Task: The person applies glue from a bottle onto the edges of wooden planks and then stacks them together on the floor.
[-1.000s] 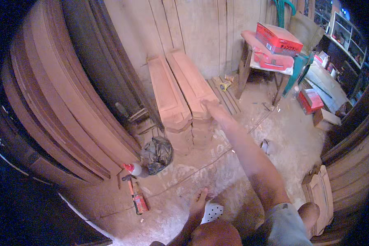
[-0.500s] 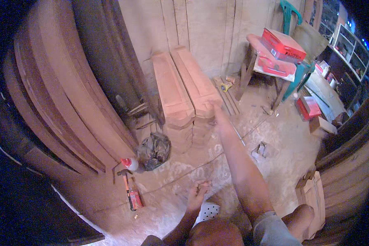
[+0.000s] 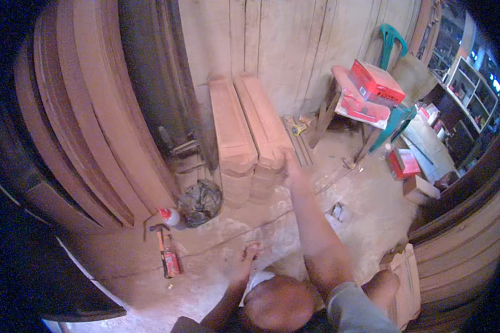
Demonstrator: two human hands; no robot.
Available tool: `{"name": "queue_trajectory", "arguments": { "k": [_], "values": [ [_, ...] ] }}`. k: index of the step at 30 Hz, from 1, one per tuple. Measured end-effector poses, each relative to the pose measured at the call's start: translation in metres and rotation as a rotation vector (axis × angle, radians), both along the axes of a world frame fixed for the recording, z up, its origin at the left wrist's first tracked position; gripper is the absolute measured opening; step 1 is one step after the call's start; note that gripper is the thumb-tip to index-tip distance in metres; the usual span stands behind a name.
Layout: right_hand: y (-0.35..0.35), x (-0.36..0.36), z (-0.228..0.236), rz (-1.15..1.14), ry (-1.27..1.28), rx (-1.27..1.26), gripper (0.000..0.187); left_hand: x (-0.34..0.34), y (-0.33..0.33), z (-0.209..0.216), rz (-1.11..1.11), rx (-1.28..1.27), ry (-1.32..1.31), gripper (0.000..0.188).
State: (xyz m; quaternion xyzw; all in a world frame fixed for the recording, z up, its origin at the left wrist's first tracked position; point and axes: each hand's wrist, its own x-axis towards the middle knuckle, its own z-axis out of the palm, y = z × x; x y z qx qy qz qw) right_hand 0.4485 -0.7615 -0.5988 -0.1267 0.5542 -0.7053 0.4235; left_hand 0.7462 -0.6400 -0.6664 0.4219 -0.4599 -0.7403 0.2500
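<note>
Two stacks of reddish-brown carved wooden pieces stand side by side near the wall. My right arm reaches out to the right stack. My right hand is closed around the near right corner of its top wooden piece; part of the grip is hidden. The left stack's top piece lies alongside, untouched. My left hand hovers low in front of me, its fingers loosely bent and a little apart, with nothing visible in it. My bent knee is just beside it.
At the left lie a hammer, a red-labelled bottle, a white bottle with a red cap and a black plastic bag. Tall boards lean there. A red box rests on a stool at the right.
The whole view has shifted slightly. My right hand stays at the top piece's corner. My left hand's fingers look somewhat looser than before.
</note>
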Motion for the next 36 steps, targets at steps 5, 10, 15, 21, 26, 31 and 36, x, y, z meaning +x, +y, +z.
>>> {"name": "queue_trajectory", "arguments": {
  "k": [5, 10, 15, 21, 26, 31, 36],
  "values": [
    [0.068, 0.019, 0.001, -0.031, -0.076, 0.188, 0.066, 0.001, 0.009, -0.021, -0.004, 0.143, 0.025, 0.045],
    [0.152, 0.064, 0.019, -0.187, -0.165, 0.289, 0.069, -0.06, -0.036, 0.015, -0.067, 0.324, 0.268, 0.066],
    [0.154, 0.082, 0.023, -0.153, -0.281, 0.218, 0.074, -0.15, -0.129, 0.048, 0.051, 0.062, 0.387, 0.068],
    [0.134, 0.1, 0.03, -0.265, -0.237, -0.057, 0.068, -0.181, -0.147, 0.048, -0.027, 0.147, 0.384, 0.08],
    [0.139, 0.085, 0.004, -0.221, -0.147, -0.141, 0.06, -0.188, -0.143, 0.049, -0.112, 0.079, 0.412, 0.088],
    [0.189, 0.105, 0.03, -0.297, -0.222, -0.023, 0.063, -0.167, -0.117, 0.034, -0.12, 0.138, 0.388, 0.099],
    [0.283, 0.133, 0.029, -0.391, -0.267, 0.062, 0.072, -0.151, -0.13, -0.003, -0.115, 0.306, 0.34, 0.111]
  ]
}}
